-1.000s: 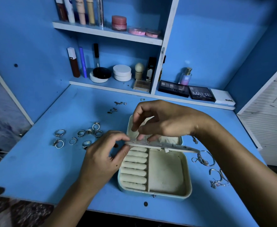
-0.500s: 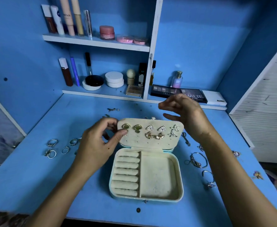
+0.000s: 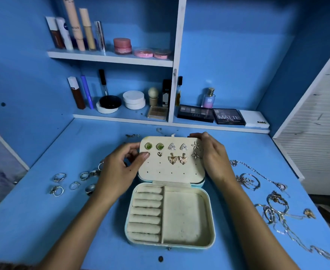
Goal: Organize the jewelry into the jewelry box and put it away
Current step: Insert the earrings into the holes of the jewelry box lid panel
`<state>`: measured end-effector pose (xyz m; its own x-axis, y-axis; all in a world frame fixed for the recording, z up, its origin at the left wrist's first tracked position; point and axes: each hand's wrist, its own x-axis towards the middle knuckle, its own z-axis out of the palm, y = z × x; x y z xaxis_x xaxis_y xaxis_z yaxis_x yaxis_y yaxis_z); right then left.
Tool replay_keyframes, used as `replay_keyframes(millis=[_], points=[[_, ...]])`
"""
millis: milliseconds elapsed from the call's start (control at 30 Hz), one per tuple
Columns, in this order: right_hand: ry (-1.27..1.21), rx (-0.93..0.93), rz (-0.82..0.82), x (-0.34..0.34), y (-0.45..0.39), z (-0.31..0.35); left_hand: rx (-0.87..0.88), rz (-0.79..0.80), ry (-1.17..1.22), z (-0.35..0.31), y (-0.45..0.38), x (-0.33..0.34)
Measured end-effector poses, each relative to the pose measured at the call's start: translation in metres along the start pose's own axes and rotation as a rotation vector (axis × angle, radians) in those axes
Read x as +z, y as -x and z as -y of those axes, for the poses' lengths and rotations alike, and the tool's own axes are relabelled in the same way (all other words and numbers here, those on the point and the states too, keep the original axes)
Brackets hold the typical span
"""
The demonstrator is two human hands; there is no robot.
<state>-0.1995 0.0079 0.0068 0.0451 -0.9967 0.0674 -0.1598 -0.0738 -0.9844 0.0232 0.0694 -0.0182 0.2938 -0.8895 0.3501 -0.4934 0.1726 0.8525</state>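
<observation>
Two hands on the lid and the jewelry box (image 3: pixel 185 217) sits wide open on the blue desk (image 3: pixel 43 221). Left hand (image 3: pixel 119 170) has its thumb pressed on the lid panel's (image 3: pixel 172 172) face with the other fingers curled round the left edge: a clamp. Right hand (image 3: pixel 212 158) wraps the top right corner, fingertips hooked over the upper rim; its thumb I cannot make out. Between the two sets of fingers, earrings (image 3: pixel 176 159) sit pinned in two rows, butterflies dangling in the lower row, starfish studs just beside the right fingers. Below the wrists, the ring rolls (image 3: pixel 146 212) and the open compartment (image 3: pixel 185 217) hold nothing that I can see.

Outside the left hand's knuckles, a scatter of rings (image 3: pixel 74 184) waits on the desk. Out past the right wrist, bangles and necklaces (image 3: pixel 277 207) lie in a loose heap, chains crossing each other.

Now, the risks. That left thumb rests just beside the lone heart stud (image 3: pixel 160 154); slide it and a post could be nudged loose from its hole. Tilt the lid too sharply and it could rock the base. The bigger worry, to my eye, is the tangle on the right: lift one chain and it may drag a neighbour off the desk's near edge. The rings are small and round, and a careless sweep would likely send one rolling.
</observation>
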Motion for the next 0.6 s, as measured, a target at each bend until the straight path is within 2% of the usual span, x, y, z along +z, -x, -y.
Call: replay_keyframes(millis=[200, 600], points=[[0.097, -0.017, -0.066, 0.007, 0.002, -0.015, 0.097, -0.034, -0.174, 0.014, 0.003, 0.008], [0.232, -0.01, -0.092, 0.01, -0.002, -0.023, 0.119, -0.042, -0.262, 0.017, 0.001, 0.009]])
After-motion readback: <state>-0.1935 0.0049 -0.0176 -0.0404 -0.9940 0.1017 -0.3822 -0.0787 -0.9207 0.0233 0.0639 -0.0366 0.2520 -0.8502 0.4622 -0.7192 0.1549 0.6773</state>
